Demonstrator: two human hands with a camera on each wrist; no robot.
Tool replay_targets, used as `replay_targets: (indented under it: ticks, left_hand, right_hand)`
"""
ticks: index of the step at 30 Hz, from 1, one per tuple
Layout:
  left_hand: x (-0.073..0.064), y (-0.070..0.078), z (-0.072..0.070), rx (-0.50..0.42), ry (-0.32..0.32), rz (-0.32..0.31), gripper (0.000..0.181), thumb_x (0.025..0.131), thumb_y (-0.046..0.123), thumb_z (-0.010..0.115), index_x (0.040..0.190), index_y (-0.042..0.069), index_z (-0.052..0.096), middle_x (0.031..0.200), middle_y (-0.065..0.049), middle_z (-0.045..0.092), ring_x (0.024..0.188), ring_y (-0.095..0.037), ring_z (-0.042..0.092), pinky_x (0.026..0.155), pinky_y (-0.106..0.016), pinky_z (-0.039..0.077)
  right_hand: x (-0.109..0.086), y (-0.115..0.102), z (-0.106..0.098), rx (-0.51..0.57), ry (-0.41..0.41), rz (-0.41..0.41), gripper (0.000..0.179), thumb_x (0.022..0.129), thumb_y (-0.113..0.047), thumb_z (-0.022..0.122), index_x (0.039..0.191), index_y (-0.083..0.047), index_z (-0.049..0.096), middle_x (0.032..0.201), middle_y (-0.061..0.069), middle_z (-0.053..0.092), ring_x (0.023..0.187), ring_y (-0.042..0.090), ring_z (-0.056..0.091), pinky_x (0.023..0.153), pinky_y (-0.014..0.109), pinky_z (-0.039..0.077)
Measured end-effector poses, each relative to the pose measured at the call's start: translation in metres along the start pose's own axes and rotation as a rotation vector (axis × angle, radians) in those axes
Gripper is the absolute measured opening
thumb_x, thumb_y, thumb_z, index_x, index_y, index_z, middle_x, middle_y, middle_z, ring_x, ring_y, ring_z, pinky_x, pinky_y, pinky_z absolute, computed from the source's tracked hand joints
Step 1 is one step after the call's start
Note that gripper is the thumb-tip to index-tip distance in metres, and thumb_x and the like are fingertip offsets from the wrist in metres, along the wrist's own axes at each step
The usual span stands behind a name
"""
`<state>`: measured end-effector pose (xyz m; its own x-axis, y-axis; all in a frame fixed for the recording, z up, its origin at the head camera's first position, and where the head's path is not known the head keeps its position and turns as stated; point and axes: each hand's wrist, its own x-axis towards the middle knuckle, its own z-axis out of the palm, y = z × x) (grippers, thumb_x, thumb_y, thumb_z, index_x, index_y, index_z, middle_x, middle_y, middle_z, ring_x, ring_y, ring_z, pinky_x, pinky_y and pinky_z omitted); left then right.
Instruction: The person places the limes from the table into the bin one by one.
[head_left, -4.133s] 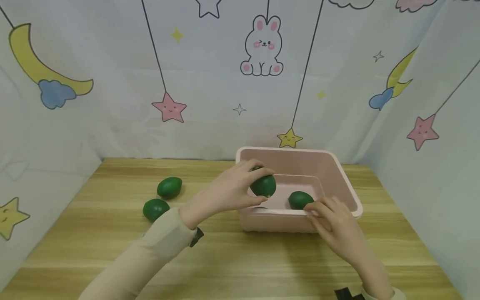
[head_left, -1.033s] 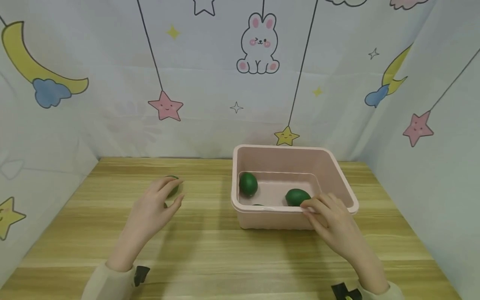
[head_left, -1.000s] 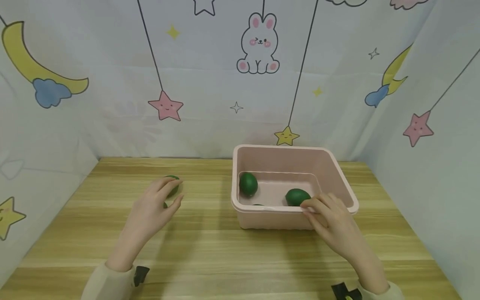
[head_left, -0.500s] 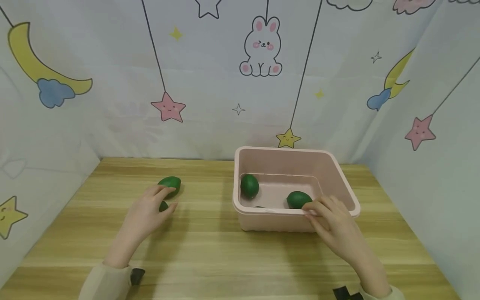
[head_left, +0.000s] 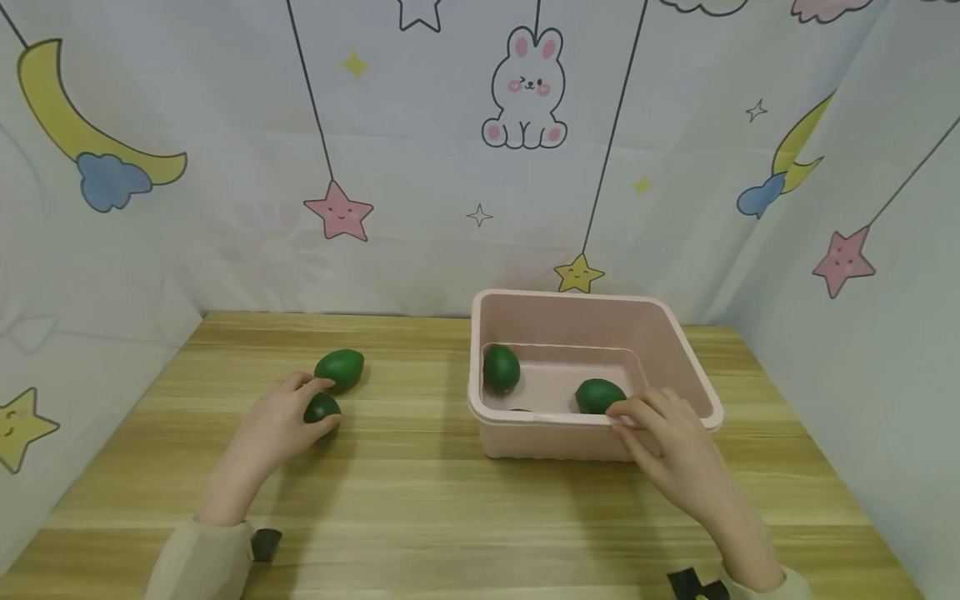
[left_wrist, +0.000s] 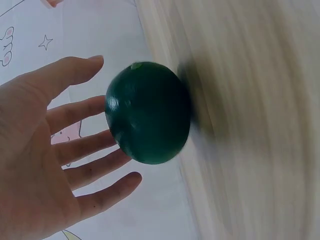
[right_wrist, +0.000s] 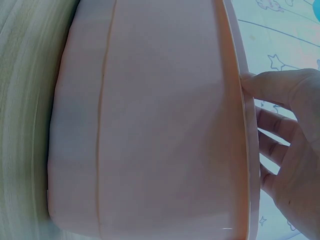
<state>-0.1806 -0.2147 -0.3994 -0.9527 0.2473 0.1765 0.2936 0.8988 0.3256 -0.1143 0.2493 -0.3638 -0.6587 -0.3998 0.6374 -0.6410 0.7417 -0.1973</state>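
Note:
Beside the nearer of two dark green limes on the table, my left hand (head_left: 277,421) is low, with thumb and fingers spread. This lime (head_left: 322,407) lies between the fingertips; in the left wrist view the lime (left_wrist: 149,113) shows a gap to the thumb. Just behind it sits the other lime (head_left: 341,369). My right hand (head_left: 672,450) pinches the front rim of a pink plastic basin (head_left: 555,437), thumb outside in the head view. Inside the basin are a lime (head_left: 501,369) at the left and a lime (head_left: 599,397) near the front; a sliver of another shows behind the rim.
The wood-grain table (head_left: 420,517) spreads around the basin and limes. A white curtain (head_left: 420,150) printed with stars, moons and a rabbit closes off the back and both sides.
The left hand held a lime over the basin earlier; that lime now lies inside at the left. The hand has since come back left and lowered around the nearer lime. The right hand stays put.

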Motion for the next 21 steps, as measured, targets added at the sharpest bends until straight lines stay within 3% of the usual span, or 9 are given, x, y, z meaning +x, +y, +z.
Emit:
replay_targets:
  ticks: [21]
  left_hand:
    - [-0.0009, -0.0085, 0.0064, -0.008, -0.094, -0.033, 0.057, 0.077, 0.024, 0.079, 0.127, 0.003, 0.058, 0.120, -0.025, 0.055, 0.108, -0.045, 0.053, 0.077, -0.060, 0.052]
  right_hand:
    - [0.0008, -0.0001, -0.0013, -0.001, -0.002, -0.003, 0.024, 0.076, -0.004, 0.074, 0.097, -0.013, 0.068, 0.089, -0.008, 0.060, 0.084, 0.007, 0.045, 0.075, 0.020, 0.032]
